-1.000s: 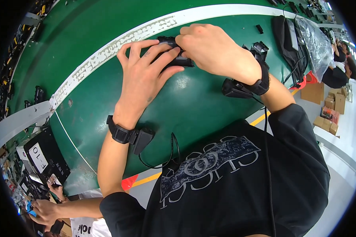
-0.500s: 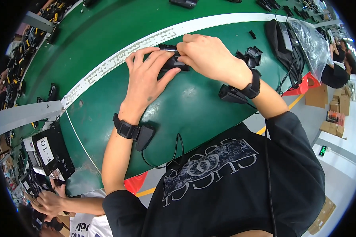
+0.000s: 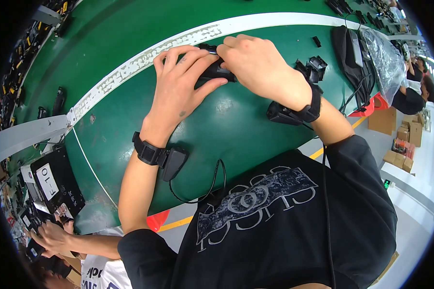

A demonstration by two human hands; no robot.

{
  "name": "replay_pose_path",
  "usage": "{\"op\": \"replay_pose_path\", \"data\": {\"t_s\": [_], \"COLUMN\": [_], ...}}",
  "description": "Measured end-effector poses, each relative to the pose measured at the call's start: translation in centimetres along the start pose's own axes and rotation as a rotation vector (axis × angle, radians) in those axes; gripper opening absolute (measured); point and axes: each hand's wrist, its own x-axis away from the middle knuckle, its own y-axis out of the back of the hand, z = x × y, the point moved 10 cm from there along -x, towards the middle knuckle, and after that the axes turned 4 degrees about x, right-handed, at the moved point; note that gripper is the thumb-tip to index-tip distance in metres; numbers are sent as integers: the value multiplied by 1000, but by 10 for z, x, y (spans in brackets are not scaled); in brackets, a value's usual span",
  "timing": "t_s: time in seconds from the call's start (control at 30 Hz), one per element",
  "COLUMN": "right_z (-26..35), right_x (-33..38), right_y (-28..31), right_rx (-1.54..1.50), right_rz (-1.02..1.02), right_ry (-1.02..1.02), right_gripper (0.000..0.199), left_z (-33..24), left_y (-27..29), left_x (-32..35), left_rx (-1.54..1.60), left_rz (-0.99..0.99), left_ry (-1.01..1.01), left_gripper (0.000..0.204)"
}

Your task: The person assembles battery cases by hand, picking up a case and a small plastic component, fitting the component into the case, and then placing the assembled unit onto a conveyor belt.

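A black plastic part [image 3: 216, 73] lies on the green table, partly covered by my hands, so its exact kind cannot be made out. My left hand [image 3: 181, 79] grips it from the left, with the thumb along its near side and the fingers over its far side. Against its right end, the curled fingers of my right hand [image 3: 255, 62] press, and my knuckles hide whatever they pinch. Both wrists carry black straps with small black boxes and cables.
Black plastic pieces [image 3: 313, 68] and a small black bit [image 3: 316, 41] lie to the right. Beyond are a black pouch [image 3: 343, 55] and clear plastic wrap [image 3: 383, 58]. A black box [image 3: 58, 180] stands at left, near a co-worker's hand [image 3: 53, 238]. A white strip [image 3: 144, 57] crosses the table.
The whole view has shifted slightly. Both hands stay on the black part, and my right hand has tilted a little over its end.
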Motion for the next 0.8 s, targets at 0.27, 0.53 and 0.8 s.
{"op": "replay_pose_path", "data": {"t_s": [0.27, 0.53, 0.8], "right_z": [-42, -181, -255], "right_x": [-29, 42, 160], "right_y": [13, 57, 29], "right_rx": [151, 137, 185], "right_rz": [-111, -245, 24], "right_ry": [-129, -368, -734], "right_gripper": [17, 21, 25], "left_z": [162, 263, 170], "left_y": [142, 200, 151], "left_x": [54, 130, 48], "left_rx": [-1066, -1130, -746], "left_rz": [-348, -33, -179], "left_ry": [375, 753, 600], "left_gripper": [48, 59, 38]}}
